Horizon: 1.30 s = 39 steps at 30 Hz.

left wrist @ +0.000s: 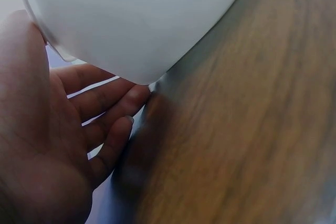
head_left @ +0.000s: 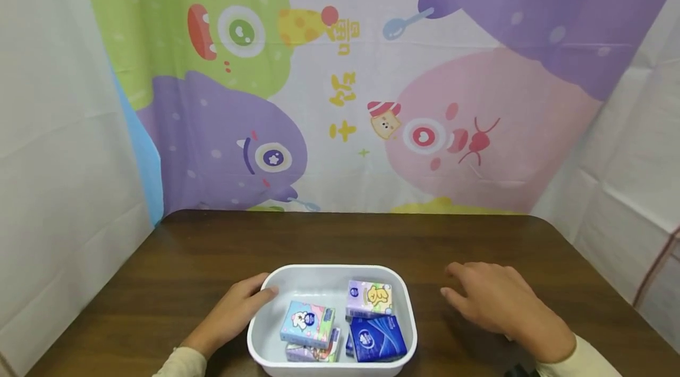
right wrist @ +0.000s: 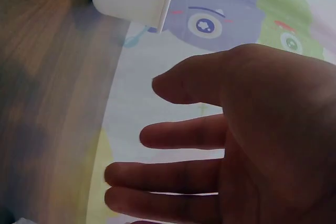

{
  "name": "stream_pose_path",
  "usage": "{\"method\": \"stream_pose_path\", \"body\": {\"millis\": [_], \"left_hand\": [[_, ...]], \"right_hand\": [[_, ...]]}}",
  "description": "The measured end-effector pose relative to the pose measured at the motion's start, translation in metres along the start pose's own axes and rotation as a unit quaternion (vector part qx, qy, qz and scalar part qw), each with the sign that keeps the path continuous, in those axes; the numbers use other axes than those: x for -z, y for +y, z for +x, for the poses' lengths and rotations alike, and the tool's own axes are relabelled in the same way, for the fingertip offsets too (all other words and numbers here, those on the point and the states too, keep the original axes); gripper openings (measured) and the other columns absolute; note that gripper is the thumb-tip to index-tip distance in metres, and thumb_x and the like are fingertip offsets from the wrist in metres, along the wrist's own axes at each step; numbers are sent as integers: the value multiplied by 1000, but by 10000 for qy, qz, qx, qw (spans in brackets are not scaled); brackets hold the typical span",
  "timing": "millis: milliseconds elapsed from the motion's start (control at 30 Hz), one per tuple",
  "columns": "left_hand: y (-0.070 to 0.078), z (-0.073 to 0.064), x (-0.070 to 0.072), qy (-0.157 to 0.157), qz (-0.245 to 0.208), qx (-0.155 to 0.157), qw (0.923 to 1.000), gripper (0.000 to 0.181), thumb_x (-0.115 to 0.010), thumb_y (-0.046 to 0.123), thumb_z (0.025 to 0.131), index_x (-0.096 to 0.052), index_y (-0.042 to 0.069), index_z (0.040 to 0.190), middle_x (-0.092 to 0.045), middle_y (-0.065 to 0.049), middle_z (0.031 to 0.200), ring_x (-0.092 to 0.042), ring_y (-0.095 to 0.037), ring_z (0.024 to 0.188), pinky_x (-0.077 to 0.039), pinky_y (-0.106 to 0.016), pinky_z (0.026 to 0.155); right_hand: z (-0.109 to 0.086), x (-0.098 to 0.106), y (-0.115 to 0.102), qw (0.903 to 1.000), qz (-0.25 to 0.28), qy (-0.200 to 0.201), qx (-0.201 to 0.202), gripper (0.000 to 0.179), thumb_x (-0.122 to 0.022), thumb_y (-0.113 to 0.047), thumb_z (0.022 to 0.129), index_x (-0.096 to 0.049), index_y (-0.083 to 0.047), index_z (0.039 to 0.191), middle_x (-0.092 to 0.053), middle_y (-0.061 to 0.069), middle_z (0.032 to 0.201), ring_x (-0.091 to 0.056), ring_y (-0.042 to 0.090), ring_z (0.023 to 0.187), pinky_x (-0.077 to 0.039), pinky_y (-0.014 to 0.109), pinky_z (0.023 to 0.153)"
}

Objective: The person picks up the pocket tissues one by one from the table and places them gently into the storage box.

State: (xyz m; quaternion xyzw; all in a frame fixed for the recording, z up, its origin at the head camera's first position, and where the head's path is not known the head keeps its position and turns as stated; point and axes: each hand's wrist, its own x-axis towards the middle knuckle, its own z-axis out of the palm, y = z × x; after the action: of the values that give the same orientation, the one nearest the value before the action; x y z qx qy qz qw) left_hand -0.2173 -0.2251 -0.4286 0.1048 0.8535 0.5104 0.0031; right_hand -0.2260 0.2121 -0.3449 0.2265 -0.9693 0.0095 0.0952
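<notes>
A white plastic basin [head_left: 330, 271] stands on the brown table near its front. At its left end my left hand [head_left: 237, 307] holds the rim, thumb over the edge; in the left wrist view the fingers [left wrist: 100, 100] lie along the outer wall. Inside the basin, a blue-and-pink tissue pack [head_left: 307, 323] lies on a purple patterned pack [head_left: 314, 353]. On the right side sit a purple-and-yellow pack [head_left: 370, 299] with a bear picture and a dark blue tissue pack [head_left: 378, 338], tilted over another blue pack. To the basin's right, my right hand [head_left: 491, 297] hovers over the table with nothing in it, fingers apart.
The dark wood table [head_left: 212, 241] reaches back to a cartoon-printed curtain [head_left: 340, 176]. White cloth walls [head_left: 69, 159] close in both sides. A small black object [head_left: 517, 371] shows by the right sleeve at the bottom edge.
</notes>
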Motion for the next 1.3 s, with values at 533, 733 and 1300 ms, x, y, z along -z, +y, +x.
{"method": "stream_pose_path", "body": {"millis": [533, 733, 1300], "left_hand": [[0, 0, 0, 8, -33, 39, 10000, 33, -56, 29, 103, -63, 7, 127, -69, -8, 104, -67, -18, 85, -56, -30, 69], [3, -1, 0, 42, 44, 15, 10000, 32, -57, 29, 103, -64, 7, 125, -69, -7, 102, -67, -18, 84, -55, -29, 69], [3, -1, 0, 103, 85, 43, 9999, 31, -58, 30, 101, -66, 8, 121, -69, -6, 98, -66, -17, 83, -55, -29, 69]], "right_hand": [[1, 3, 23, 9887, 240, -1344, -612, 50, -67, -50, 92, -66, -12, 125, -70, 6, 111, -67, 34, 100, -51, 58, 75], [0, -1, 33, 9895, 32, -1210, -787, 51, -67, -48, 92, -65, -9, 126, -70, 11, 112, -66, 38, 100, -50, 61, 72], [1, 0, 48, 9827, 67, -1544, -1016, 57, -66, -50, 92, -62, -6, 128, -68, 14, 114, -65, 40, 102, -50, 60, 72]]}}
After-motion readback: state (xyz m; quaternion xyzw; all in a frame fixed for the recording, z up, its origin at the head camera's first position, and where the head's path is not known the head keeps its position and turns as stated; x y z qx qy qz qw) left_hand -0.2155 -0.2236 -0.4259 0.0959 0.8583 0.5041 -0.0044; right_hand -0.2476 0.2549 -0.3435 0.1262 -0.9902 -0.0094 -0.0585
